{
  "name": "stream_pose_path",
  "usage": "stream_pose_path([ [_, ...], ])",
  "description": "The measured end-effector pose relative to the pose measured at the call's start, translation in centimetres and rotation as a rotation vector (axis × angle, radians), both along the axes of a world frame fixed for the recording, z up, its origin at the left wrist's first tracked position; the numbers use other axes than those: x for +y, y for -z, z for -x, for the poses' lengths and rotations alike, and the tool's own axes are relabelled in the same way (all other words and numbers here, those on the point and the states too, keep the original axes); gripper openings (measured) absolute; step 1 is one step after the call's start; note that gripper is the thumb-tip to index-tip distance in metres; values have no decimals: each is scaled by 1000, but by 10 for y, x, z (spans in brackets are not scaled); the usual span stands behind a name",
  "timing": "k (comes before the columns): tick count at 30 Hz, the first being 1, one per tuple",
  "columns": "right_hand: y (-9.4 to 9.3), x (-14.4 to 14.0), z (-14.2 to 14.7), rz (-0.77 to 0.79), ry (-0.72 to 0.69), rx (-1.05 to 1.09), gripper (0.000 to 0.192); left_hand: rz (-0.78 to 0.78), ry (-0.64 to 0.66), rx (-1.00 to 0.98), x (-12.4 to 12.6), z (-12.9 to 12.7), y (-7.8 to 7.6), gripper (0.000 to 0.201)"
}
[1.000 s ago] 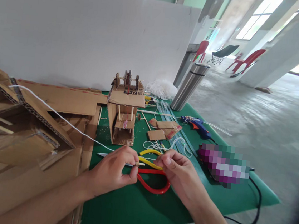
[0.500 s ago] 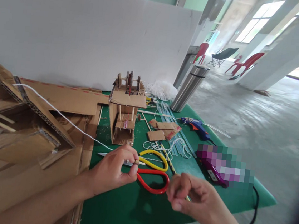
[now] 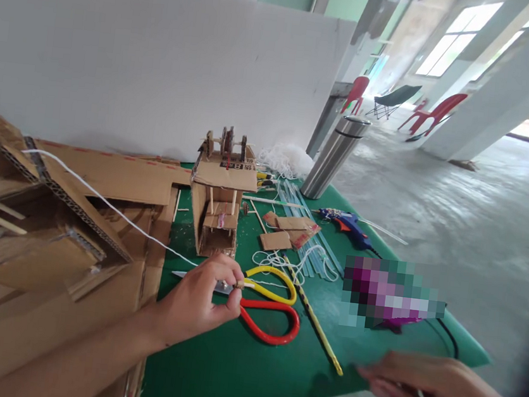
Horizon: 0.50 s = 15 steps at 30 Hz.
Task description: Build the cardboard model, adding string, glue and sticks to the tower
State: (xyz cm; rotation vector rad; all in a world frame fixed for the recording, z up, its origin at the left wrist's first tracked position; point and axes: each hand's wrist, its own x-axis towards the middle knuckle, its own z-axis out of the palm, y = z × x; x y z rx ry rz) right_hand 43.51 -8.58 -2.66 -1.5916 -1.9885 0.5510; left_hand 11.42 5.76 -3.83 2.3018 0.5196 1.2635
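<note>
My left hand (image 3: pixel 201 290) pinches a short pale stick (image 3: pixel 248 284) with a small brown piece around it, between thumb and index finger. A white string (image 3: pixel 146 233) runs from the cardboard structure (image 3: pixel 76 215) at the left to this hand. Just behind and beneath the hand lie scissors (image 3: pixel 295 326) with one yellow and one red handle loop, their blade partly hidden by my fingers. Over the table's near right edge, my right hand (image 3: pixel 438 393) is smeared by motion, its fingers partly curled; whether anything is in them does not show. Nearest to it lies a yellow-and-black striped stick (image 3: pixel 325 339).
A small cardboard frame with wheels on top (image 3: pixel 223 200) stands mid-table. Behind it are cardboard scraps (image 3: pixel 292 227), clear glue sticks (image 3: pixel 288 195), a blue glue gun (image 3: pixel 347 224) and a steel flask (image 3: pixel 336 159). A purple, pixelated object (image 3: pixel 378 294) lies at the right.
My right hand has moved right and toward me, away from the striped stick, whose near end now shows. My left hand keeps its pinch, almost still. The purple object has shifted slightly.
</note>
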Motion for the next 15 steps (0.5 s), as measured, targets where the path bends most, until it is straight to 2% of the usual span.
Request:
stream_pose_path([
  [1, -9, 11, 6, 96, -46, -11, 13, 5, -2, -1, 0, 0, 0, 31],
  [5, -34, 50, 40, 35, -57, 85, 20, 40, -1, -26, 2, 0, 0, 30],
  [10, -42, 88, 91, 46, -46, 116, 20, 19, -58, -31, 2, -2, -3, 30],
  [15, -47, 113, 124, 91, -167, 147, 5, 16, -89, -59, 3, -2, -3, 30],
])
